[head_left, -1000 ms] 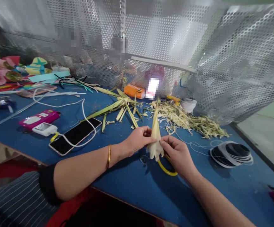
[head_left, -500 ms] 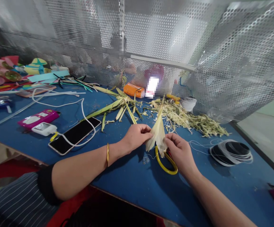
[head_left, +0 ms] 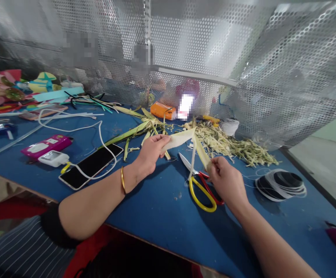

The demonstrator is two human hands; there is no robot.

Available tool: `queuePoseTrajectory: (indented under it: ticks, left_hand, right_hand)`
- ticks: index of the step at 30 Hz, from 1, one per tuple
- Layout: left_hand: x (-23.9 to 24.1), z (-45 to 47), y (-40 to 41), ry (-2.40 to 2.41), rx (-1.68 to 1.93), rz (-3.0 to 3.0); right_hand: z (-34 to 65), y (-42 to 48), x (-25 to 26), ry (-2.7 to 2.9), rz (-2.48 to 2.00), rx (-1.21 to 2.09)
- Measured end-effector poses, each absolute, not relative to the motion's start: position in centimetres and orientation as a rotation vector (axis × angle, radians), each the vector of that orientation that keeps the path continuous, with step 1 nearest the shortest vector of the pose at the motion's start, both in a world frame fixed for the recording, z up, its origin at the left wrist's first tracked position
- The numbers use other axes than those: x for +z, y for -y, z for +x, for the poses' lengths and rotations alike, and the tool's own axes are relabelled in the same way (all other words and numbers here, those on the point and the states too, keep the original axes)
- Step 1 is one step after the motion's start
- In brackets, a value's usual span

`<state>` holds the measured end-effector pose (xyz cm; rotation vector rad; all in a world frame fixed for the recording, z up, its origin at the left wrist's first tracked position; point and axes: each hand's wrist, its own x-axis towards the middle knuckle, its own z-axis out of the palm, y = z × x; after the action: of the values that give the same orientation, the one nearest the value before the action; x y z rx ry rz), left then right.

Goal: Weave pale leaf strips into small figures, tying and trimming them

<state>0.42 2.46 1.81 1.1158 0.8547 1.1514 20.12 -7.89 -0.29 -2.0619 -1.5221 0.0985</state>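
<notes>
A pale corn husk (head_left: 182, 139) is split most of its length into strips that still meet near the tip. One strip is pinched in my left hand (head_left: 151, 152), which wears a gold bangle on its wrist. The other is gripped by my right hand (head_left: 228, 179), fingers closed round its end. A thin whitish strip hangs down between the two. Below the husk lie scissors (head_left: 203, 194) with one yellow and one red handle, partly hidden by my right hand. Green and yellow husk leaves (head_left: 137, 129) lie beyond my left hand.
Shredded husk (head_left: 228, 143) is heaped at the back right. A spool of white thread (head_left: 280, 185) sits on the right. On the left are a dark-screened phone (head_left: 92, 166), a white cable and a magenta device (head_left: 47, 146). An orange packet (head_left: 163, 111) stands by the perforated silver sheet (head_left: 202, 42).
The husk has been torn apart from its wide end into strips. My left hand has moved left and up, my right hand slightly right, uncovering more of the scissors.
</notes>
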Motion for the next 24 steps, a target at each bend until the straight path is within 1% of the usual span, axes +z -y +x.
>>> queuePoseTrajectory:
  ticks: [4,10,19,22,24]
  left_hand:
    - [2.2,-0.2,-3.7,-0.915,1.295,1.065]
    - [2.6,-1.1,-5.1,-0.986,1.427,0.986]
    - [2.5,-2.0,-6.5,-0.992,1.559,0.902]
    - [2.4,-2.3,-7.1,-1.077,1.606,0.886]
    - [2.4,-2.7,-7.6,-1.185,1.609,0.996]
  right_hand:
    - [20.6,7.7,0.3,1.609,-2.297,-0.184]
    - [21.4,7.6,0.8,1.644,-2.429,-0.355]
    - [23.0,7.2,1.5,1.582,-2.576,-0.371]
    - [23.6,7.2,1.6,1.512,-2.551,-0.342]
    - [24.0,7.1,1.6,1.442,-2.455,-0.266]
